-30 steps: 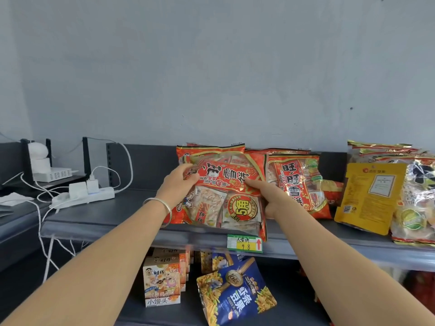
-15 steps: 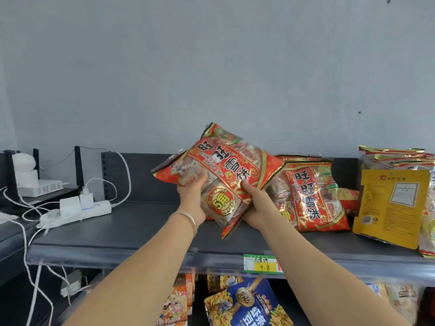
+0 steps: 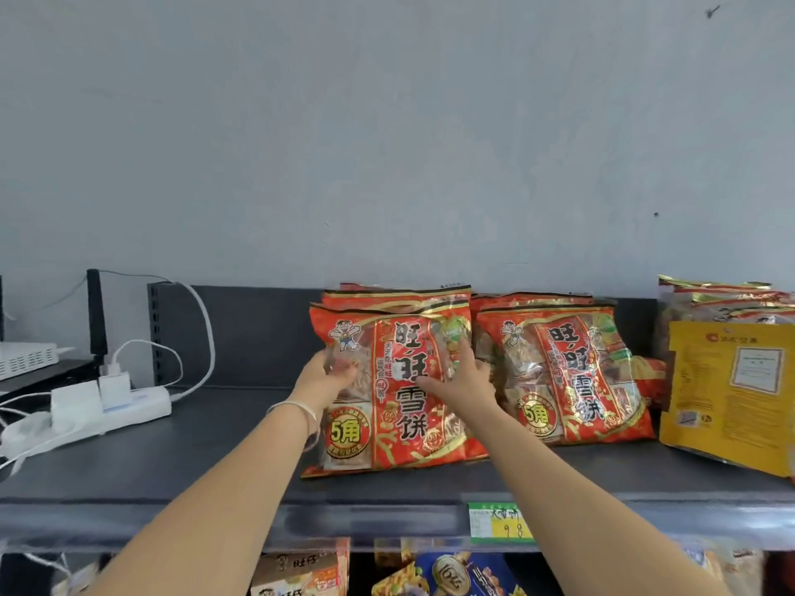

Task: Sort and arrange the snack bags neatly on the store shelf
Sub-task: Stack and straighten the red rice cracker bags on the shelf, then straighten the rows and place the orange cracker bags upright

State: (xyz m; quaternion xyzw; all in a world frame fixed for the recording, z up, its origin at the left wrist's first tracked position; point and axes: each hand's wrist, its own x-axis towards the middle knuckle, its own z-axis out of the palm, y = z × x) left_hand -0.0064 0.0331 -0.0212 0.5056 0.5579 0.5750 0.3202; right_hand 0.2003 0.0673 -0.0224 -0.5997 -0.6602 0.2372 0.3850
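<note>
A red snack bag (image 3: 400, 406) with gold trim stands upright on the dark shelf (image 3: 180, 462), leaning on another red bag behind it. My left hand (image 3: 327, 374) rests against its left side, fingers lightly curved on the front. My right hand (image 3: 462, 378) lies flat on its right half with fingers spread. A second upright red bag (image 3: 568, 372) stands just to the right, more of the same behind it.
A yellow pouch (image 3: 731, 393) leans at the right in front of several gold-rimmed bags (image 3: 727, 301). A white power strip (image 3: 99, 406) with plugs and cables lies on the shelf's left. A green price tag (image 3: 501, 522) hangs on the front edge. Boxes and a blue bag (image 3: 456, 574) sit on the shelf below.
The red bag was lifted and tilted in both hands half a second ago; now it stands upright on the shelf in front of the left stack, with both hands laid against its front.
</note>
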